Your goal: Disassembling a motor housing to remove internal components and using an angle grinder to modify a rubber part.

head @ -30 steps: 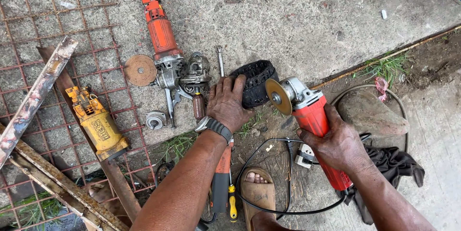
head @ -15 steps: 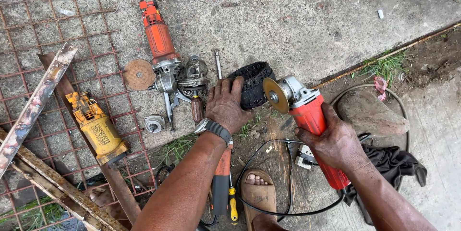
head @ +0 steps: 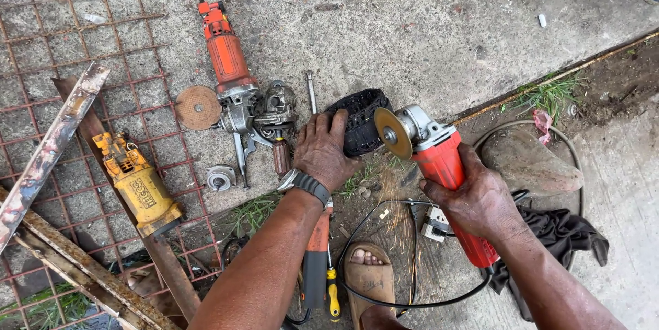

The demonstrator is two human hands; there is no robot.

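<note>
Ground: rough, matt concrete slab (head: 425, 21), pitted and stained; bare soil along its lower right edge.

Red angle grinder (head: 446, 179) in right hand (head: 480, 199): smooth red plastic body, dull grey cast-metal gear head, disc (head: 392, 134) matt tan, abrasive-looking.

Left hand (head: 322, 148) on black guard (head: 360, 121): matt, ribbed, looks like plastic.

Orange grinder (head: 230, 69): scuffed orange plastic, bare greasy metal head. Loose disc (head: 198, 107): rusty brown, rough.

Yellow housing (head: 137, 182): worn, dirty plastic.

Mesh (head: 62, 49) at left edge: steel wire, rust-red, rough. Angle bars (head: 48, 151): flaking rust.

Rag (head: 563, 234): black cloth, matt, crumpled.

Cable (head: 384, 296): smooth black rubber.
</note>
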